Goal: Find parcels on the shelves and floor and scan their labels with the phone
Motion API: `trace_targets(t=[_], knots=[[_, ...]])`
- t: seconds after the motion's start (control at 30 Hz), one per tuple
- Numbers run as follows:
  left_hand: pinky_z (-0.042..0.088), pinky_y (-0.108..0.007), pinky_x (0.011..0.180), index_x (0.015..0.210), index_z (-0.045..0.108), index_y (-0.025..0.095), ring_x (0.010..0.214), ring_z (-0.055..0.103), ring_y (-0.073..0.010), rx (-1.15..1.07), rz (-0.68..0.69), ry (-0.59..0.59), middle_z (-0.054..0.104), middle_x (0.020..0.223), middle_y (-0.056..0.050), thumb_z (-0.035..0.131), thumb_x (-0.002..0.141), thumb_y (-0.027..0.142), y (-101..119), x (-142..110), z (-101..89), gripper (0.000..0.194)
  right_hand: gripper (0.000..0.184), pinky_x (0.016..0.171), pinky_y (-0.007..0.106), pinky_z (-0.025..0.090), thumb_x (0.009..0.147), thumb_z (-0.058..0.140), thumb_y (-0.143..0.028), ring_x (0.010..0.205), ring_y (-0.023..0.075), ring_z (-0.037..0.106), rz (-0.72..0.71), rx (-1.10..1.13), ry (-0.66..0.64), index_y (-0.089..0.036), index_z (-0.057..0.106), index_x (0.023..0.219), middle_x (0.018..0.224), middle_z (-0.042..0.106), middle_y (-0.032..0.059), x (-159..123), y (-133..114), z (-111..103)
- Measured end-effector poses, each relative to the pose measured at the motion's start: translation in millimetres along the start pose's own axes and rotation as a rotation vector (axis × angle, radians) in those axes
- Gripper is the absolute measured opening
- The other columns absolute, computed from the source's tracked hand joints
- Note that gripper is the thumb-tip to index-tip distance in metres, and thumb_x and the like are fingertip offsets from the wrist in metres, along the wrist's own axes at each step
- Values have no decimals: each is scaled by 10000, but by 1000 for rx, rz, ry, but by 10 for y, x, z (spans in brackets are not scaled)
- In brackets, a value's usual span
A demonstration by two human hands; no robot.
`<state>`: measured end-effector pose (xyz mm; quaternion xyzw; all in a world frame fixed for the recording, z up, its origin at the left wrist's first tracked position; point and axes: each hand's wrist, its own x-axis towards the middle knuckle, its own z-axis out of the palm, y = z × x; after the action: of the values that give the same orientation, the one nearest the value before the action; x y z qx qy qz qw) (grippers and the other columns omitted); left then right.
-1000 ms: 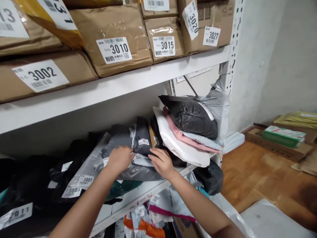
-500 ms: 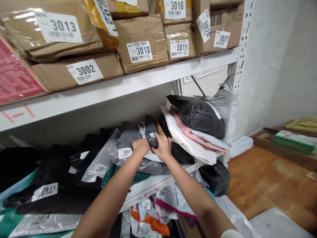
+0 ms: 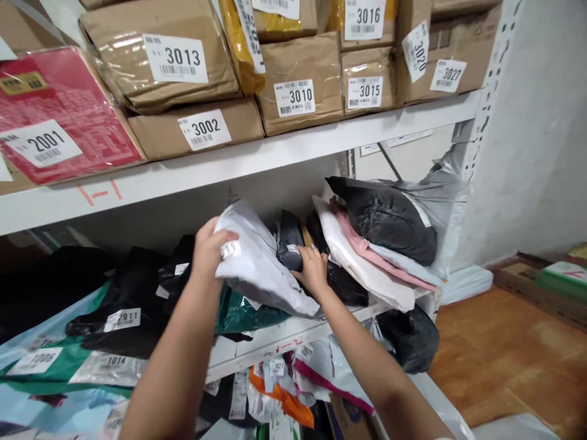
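Note:
My left hand (image 3: pixel 208 247) grips the upper edge of a light grey plastic mailer bag (image 3: pixel 261 266) and holds it tilted up off the pile on the middle shelf. My right hand (image 3: pixel 314 269) is closed on a small dark grey bag (image 3: pixel 290 239) with a white label, standing just right of the lifted one. A teal bag (image 3: pixel 243 315) shows under the grey mailer. Black bags with number labels (image 3: pixel 121 319) lie to the left.
Brown cardboard parcels with number labels (image 3: pixel 296 98) fill the upper shelf, beside a red box (image 3: pixel 55 116). A stack of white, pink and black bags (image 3: pixel 376 244) sits at the shelf's right end. More bags (image 3: pixel 284 397) lie on the lower shelf. Wooden floor (image 3: pixel 504 354) and boxes lie to the right.
My left hand has taken the light grey bag and lifted it up and to the left. My right hand stays on the small dark bag. The view has shifted left.

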<state>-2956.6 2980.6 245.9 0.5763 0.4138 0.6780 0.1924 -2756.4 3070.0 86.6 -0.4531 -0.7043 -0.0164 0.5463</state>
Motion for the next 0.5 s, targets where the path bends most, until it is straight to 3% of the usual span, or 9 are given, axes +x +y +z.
trace_targets(t=[0.1, 0.17, 0.2, 0.27, 0.33, 0.37, 0.43, 0.47, 0.5], knots=[[270, -176, 431, 505, 393, 176, 478, 330, -62, 187, -20, 24, 362, 502, 69, 708, 541, 185, -13, -428, -746, 318, 414, 1028, 492, 277, 812, 629, -348, 1235, 316, 424, 60, 192, 28, -198, 570, 1193, 1291, 548, 145, -412, -71, -16], [367, -180, 506, 466, 360, 169, 576, 440, -87, 226, -68, 7, 456, 575, 43, 743, 535, 192, -202, -721, -1255, 391, 331, 973, 490, 351, 919, 459, -406, 1120, 301, 512, 164, 351, 22, -161, 595, 1094, 1146, 606, 166, -761, -153, 34], [418, -196, 545, 455, 399, 169, 634, 500, -114, 253, -129, 3, 526, 628, 29, 766, 516, 211, -327, -868, -1515, 374, 364, 893, 462, 419, 946, 390, -435, 980, 278, 580, 195, 430, -35, -162, 605, 1054, 1002, 650, 139, -917, -207, 81], [439, -234, 472, 519, 540, 198, 562, 521, -145, 267, -349, 133, 579, 596, 31, 797, 442, 275, -588, -1186, -2037, 279, 487, 781, 408, 489, 976, 249, -492, 813, 242, 632, 226, 596, -198, -182, 617, 1047, 841, 680, 85, -1145, -336, 217], [459, -261, 435, 629, 632, 227, 504, 530, -164, 304, -552, 272, 612, 565, 36, 824, 369, 309, -813, -1570, -2513, 334, 567, 812, 394, 506, 969, 169, -550, 913, 237, 655, 249, 760, -335, -208, 571, 1178, 983, 701, 86, -1259, -488, 412], [506, -278, 498, 663, 657, 232, 567, 580, -186, 338, -612, 273, 656, 621, 21, 834, 344, 295, -905, -1792, -2700, 370, 572, 855, 394, 501, 959, 181, -578, 1008, 238, 641, 263, 831, -383, -225, 507, 1270, 1114, 678, 90, -1297, -571, 527], [557, -334, 681, 735, 693, 245, 755, 648, -248, 373, -803, 72, 712, 748, -10, 838, 353, 238, -1055, -2291, -2913, 408, 575, 914, 375, 485, 908, 378, -607, 1119, 236, 604, 258, 942, -487, -245, 430, 1352, 1254, 624, 79, -1403, -761, 763], [545, -376, 795, 804, 706, 252, 890, 655, -284, 352, -931, -84, 725, 820, -20, 833, 393, 211, -1124, -2564, -2931, 432, 575, 932, 363, 477, 876, 491, -565, 1138, 234, 597, 202, 987, -567, -246, 440, 1351, 1266, 622, 74, -1497, -871, 868], [506, -412, 896, 812, 708, 242, 988, 639, -312, 329, -998, -127, 725, 818, -34, 833, 412, 211, -1199, -2849, -2897, 420, 546, 940, 349, 472, 850, 574, -488, 1138, 229, 601, 115, 1030, -657, -244, 476, 1329, 1255, 635, 68, -1629, -991, 958]])
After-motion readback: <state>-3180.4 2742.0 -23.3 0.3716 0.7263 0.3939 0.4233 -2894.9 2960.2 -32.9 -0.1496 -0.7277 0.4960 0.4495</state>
